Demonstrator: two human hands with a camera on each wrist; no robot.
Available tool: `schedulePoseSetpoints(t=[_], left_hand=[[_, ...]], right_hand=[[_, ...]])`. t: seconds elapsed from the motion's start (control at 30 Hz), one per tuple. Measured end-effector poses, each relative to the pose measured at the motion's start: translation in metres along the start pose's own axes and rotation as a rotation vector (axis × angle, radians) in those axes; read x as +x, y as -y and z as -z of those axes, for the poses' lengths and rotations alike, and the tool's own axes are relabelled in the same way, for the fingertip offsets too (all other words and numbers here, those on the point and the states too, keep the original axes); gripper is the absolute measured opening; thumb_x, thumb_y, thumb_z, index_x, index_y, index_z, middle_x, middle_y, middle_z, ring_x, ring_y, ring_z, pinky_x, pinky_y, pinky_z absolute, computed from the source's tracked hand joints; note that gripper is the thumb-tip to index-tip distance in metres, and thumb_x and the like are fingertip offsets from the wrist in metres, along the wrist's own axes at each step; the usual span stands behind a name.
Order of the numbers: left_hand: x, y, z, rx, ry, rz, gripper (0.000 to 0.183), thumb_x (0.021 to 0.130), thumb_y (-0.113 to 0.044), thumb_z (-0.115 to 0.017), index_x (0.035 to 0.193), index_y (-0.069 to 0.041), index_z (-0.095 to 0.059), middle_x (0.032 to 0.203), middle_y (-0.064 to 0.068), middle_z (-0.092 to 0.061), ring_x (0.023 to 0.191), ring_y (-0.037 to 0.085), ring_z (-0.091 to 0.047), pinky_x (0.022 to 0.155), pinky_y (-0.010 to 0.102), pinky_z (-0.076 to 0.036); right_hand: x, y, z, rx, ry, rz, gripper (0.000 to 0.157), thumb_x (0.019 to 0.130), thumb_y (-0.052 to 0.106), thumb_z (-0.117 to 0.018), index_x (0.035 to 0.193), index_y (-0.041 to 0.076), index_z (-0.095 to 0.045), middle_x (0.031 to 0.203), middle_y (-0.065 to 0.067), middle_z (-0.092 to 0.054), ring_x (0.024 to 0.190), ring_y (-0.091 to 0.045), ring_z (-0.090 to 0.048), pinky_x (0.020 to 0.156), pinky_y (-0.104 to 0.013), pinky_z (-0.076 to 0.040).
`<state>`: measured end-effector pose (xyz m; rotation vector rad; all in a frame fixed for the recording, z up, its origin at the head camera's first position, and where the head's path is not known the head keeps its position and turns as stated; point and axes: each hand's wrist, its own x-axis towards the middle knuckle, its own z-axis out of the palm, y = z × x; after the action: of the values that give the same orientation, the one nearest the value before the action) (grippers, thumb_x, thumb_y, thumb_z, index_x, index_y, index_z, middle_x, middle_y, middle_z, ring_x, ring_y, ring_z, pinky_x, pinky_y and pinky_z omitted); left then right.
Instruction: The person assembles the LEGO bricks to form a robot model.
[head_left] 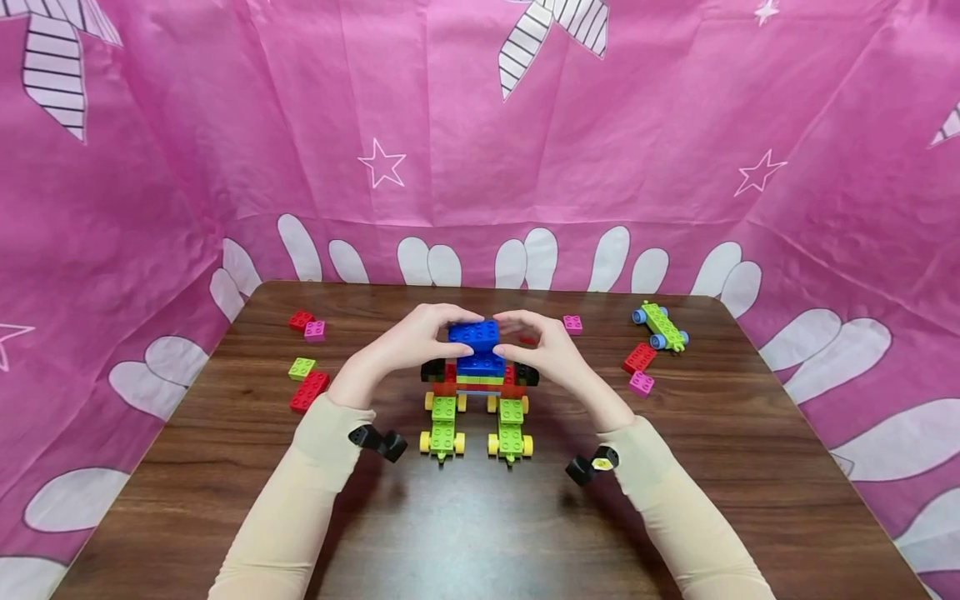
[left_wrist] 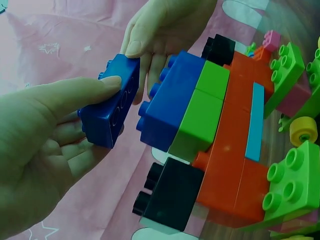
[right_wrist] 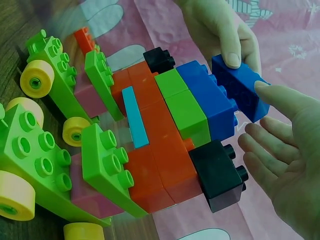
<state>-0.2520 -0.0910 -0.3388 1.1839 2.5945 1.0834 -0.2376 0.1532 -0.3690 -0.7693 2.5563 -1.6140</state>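
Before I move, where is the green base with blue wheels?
In the head view, the green base with blue wheels sits near the back right corner of the tabletop, just beyond a red brick.

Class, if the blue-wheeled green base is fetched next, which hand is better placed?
Probably the right hand: the green base lies on that side, farther from the left hand. Both hands pinch the upper blue brick, so the right would first let go.
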Motion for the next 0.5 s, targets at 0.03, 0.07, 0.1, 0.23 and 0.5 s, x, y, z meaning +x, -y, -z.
schedulePoseSetpoints(t=[0.03, 0.07, 0.1, 0.23, 0.5], left_hand=[[0.0, 0.0, 0.0, 0.003, 0.003, -0.002, 0.045, 0.088, -0.017, -0.07, 0.13, -0.004, -0.059, 0.122, 0.011, -0.064, 0.098, 0.02, -0.059, 0.084, 0.034, -0.053], [0.001, -0.001, -0.001, 0.007, 0.004, -0.004, 0.045, 0.088, -0.018, -0.07, 0.13, -0.003, -0.059, 0.122, 0.011, -0.065, 0.097, 0.019, -0.058, 0.083, 0.034, -0.053], [0.001, -0.001, -0.001, 0.011, 0.005, -0.007, 0.045, 0.089, -0.018, -0.07, 0.13, -0.003, -0.059, 0.121, 0.011, -0.065, 0.095, 0.019, -0.058, 0.082, 0.033, -0.053], [0.002, -0.001, -0.004, 0.004, -0.001, -0.014, 0.045, 0.088, -0.018, -0.071, 0.129, -0.003, -0.06, 0.12, 0.011, -0.065, 0.093, 0.019, -0.057, 0.08, 0.032, -0.052], [0.0, 0.009, -0.014, -0.065, -0.069, -0.054, 0.045, 0.085, -0.018, -0.074, 0.126, -0.003, -0.062, 0.123, 0.011, -0.065, 0.11, 0.023, -0.06, 0.092, 0.042, -0.051]], right_hand=[[0.0, 0.002, 0.0, -0.006, -0.001, -0.004, 0.043, 0.086, 0.007, -0.071, 0.127, 0.002, -0.059, 0.118, -0.019, -0.065, 0.111, -0.033, -0.06, 0.095, -0.054, -0.048], [-0.001, 0.007, 0.0, -0.012, 0.001, -0.005, 0.042, 0.086, 0.006, -0.07, 0.126, 0.001, -0.059, 0.118, -0.02, -0.065, 0.111, -0.034, -0.06, 0.095, -0.054, -0.048], [-0.002, 0.011, 0.0, -0.018, 0.002, -0.008, 0.041, 0.086, 0.005, -0.07, 0.126, 0.0, -0.059, 0.117, -0.02, -0.065, 0.11, -0.034, -0.06, 0.095, -0.054, -0.048], [-0.007, 0.029, 0.001, -0.038, 0.003, -0.002, 0.037, 0.087, 0.005, -0.07, 0.122, -0.002, -0.061, 0.112, -0.02, -0.067, 0.106, -0.032, -0.062, 0.095, -0.052, -0.048], [-0.014, 0.03, 0.0, -0.011, -0.023, -0.002, 0.03, 0.084, 0.004, -0.072, 0.113, -0.003, -0.064, 0.104, -0.019, -0.069, 0.099, -0.029, -0.064, 0.092, -0.044, -0.051]])
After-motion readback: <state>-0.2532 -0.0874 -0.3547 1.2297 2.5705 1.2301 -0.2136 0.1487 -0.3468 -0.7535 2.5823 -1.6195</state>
